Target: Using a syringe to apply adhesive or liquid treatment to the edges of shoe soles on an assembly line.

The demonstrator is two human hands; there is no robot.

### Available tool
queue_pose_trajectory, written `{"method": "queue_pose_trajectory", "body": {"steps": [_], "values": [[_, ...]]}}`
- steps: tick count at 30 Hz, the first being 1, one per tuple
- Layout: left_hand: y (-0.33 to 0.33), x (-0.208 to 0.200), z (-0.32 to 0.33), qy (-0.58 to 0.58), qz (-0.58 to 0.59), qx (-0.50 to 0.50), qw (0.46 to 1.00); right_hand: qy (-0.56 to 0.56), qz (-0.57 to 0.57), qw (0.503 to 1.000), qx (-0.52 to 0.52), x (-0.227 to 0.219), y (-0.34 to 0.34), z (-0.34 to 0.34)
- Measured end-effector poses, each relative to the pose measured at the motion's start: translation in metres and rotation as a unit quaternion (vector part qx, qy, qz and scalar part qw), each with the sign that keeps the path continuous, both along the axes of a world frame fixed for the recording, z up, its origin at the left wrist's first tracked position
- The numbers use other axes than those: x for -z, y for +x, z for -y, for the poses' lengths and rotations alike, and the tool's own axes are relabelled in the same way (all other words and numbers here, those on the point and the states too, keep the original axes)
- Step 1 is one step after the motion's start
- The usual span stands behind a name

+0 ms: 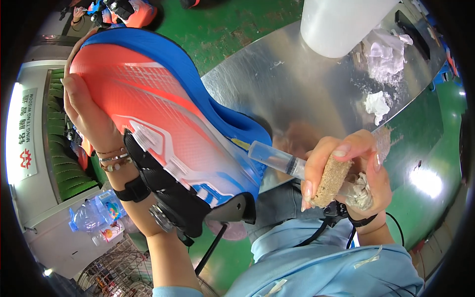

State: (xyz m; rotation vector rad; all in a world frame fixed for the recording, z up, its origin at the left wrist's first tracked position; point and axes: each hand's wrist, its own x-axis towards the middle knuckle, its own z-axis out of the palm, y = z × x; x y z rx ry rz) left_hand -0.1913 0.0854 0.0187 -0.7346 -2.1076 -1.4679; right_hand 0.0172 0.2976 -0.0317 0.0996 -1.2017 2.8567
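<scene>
Shoe point(170, 119) in left hand point(88, 110); syringe point(275, 158), right hand point(379, 180).

orange-to-white shoe point(158, 116) with blue sole point(173, 59), speckled tan block point(330, 182), yellow syringe tip point(240, 143)

Left forearm point(168, 252) outstretched, left fingers point(78, 93) in a shallow curve, right fingers point(318, 166) in a bent grip

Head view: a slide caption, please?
Left hand holds an orange-and-blue shoe; right hand holds a syringe, yellow tip at the blue edge.
</scene>
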Motion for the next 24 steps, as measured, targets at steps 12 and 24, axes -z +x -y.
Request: {"method": "queue_pose_trajectory", "body": {"steps": [12, 24], "values": [[-0.045, 0.038, 0.080, 0.013, 0.145, -0.136, 0.980, 0.054, 0.059, 0.997, -0.018, 0.015, 0.017, -0.011], [-0.002, 0.093, 0.131, 0.160, 0.327, -0.068, 0.929, 0.088, 0.034, 0.995, 0.029, 0.021, 0.000, 0.009]]}}
